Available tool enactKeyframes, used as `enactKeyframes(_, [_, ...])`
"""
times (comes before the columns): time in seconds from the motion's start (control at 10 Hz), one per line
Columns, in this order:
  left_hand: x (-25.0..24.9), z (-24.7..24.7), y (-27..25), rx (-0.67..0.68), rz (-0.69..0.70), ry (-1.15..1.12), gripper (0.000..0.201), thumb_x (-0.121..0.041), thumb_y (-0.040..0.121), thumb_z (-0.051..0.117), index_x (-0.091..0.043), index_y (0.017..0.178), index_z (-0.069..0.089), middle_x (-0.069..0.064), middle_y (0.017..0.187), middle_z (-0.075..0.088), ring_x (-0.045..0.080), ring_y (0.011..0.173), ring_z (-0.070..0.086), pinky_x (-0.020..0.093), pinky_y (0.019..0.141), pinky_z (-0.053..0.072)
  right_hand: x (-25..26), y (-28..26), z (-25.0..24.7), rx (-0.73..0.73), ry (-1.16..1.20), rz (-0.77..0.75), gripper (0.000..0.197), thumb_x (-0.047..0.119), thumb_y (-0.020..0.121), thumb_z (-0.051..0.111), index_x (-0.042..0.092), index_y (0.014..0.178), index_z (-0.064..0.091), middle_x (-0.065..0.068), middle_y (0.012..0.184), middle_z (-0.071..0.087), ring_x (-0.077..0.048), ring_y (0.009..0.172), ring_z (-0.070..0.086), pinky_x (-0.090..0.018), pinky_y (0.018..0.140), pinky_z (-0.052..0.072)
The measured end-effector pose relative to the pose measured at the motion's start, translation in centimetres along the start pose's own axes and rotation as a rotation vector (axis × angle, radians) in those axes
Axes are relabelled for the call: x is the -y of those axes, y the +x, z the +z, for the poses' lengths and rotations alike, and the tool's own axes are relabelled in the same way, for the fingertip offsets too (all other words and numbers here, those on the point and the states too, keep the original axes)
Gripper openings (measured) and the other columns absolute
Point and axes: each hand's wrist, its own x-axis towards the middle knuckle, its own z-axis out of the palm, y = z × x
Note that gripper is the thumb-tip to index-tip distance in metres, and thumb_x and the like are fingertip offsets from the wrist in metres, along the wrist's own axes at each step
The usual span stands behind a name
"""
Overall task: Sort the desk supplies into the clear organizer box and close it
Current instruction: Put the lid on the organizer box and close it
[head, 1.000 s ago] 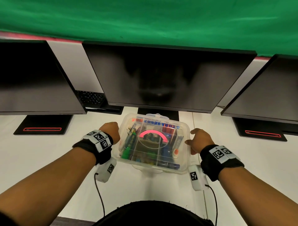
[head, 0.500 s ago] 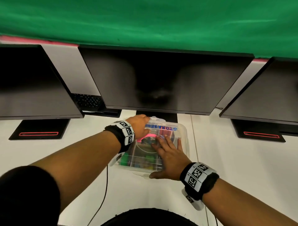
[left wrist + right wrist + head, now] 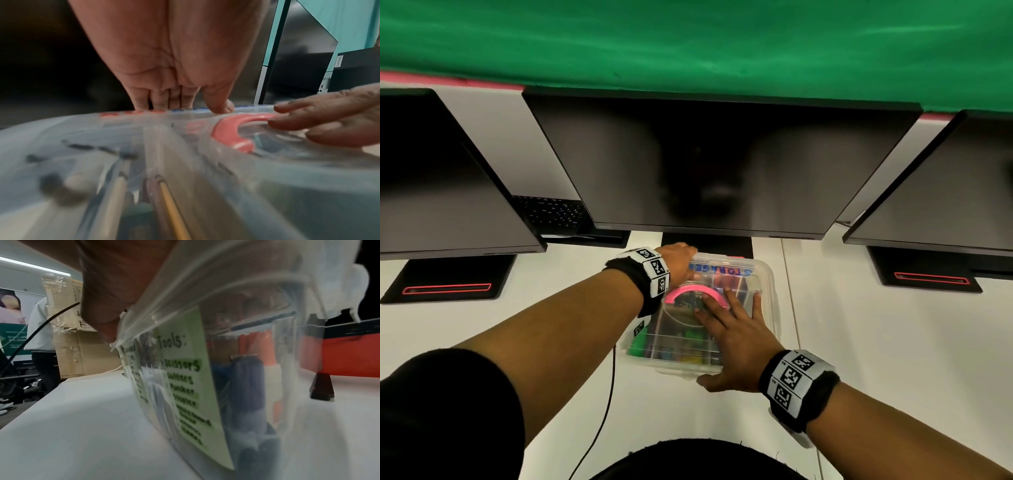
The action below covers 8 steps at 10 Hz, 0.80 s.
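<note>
The clear organizer box (image 3: 767, 291) sits on the white desk with its lid down and a pink handle (image 3: 688, 292) on top. Pens and coloured supplies show through the lid (image 3: 185, 162). My left hand (image 3: 678, 262) is at the far left edge, its fingers (image 3: 160, 97) curled over the far rim and its thumb pressing on top. My right hand (image 3: 739, 339) lies flat on the lid, fingers (image 3: 329, 121) straight beside the handle and thumb (image 3: 98, 316) at the near rim. A green "Tools:" label (image 3: 185, 386) shows behind the box wall (image 3: 287, 369).
Three dark monitors (image 3: 715, 164) stand close behind the box, their black bases (image 3: 448, 277) resting on the desk. A keyboard (image 3: 551, 214) lies behind the left monitor. A thin black cable (image 3: 602, 411) runs from my left wrist toward me. White desk (image 3: 876, 342) stretches right of the box.
Both hands left the box's sides. The left went to the far edge and the right came down flat on the lid. Over the last half second they barely moved.
</note>
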Motion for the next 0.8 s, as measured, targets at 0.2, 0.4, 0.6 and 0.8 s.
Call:
enactKeyframes(0.2, [0.1,-0.3,0.3,0.029,-0.033,-0.054,0.052,-0.038,0.086,0.062,-0.014,0.129,0.045,0.007,0.123,0.055,0.024,0.109,0.057,0.035,0.093,0.046,0.4,0.0,-0.2,0.014,-0.009,-0.004,0.105,0.072,0.069,0.053,0.03,0.149,-0.002,0.002,0.161,-0.005,-0.034,0.146,-0.016,-0.066,0.105,-0.019])
enactKeyframes(0.4, [0.3,0.4,0.2,0.017,-0.014,-0.016,0.06,-0.04,0.091,0.054,-0.012,0.141,0.035,0.01,0.14,0.045,0.026,0.125,0.047,0.039,0.106,0.04,0.3,-0.1,-0.3,-0.011,0.006,-0.01,0.104,0.073,0.069,0.052,0.031,0.149,0.002,0.003,0.161,-0.003,-0.032,0.146,-0.016,-0.063,0.107,-0.018])
enactKeyframes(0.6, [1.7,1.4,-3.4,-0.01,0.005,0.026,0.067,-0.047,0.094,0.044,-0.021,0.149,0.017,0.007,0.158,0.019,0.023,0.145,0.019,0.041,0.118,0.021,0.1,-0.8,-0.7,-0.054,0.06,-0.035,0.096,0.075,0.069,0.048,0.037,0.148,0.008,0.007,0.16,0.002,-0.025,0.148,-0.008,-0.057,0.113,-0.015])
enactKeyframes(0.8, [9.6,6.0,-14.0,-0.174,0.017,-0.199,0.043,-0.051,0.089,0.048,-0.047,0.131,0.04,-0.013,0.145,0.038,0.007,0.135,0.039,0.009,0.109,0.022,-1.3,-4.7,2.5,-0.564,0.471,0.078,0.038,0.051,0.079,0.055,0.033,0.112,0.059,0.005,0.121,0.063,-0.002,0.119,0.042,-0.015,0.11,0.029])
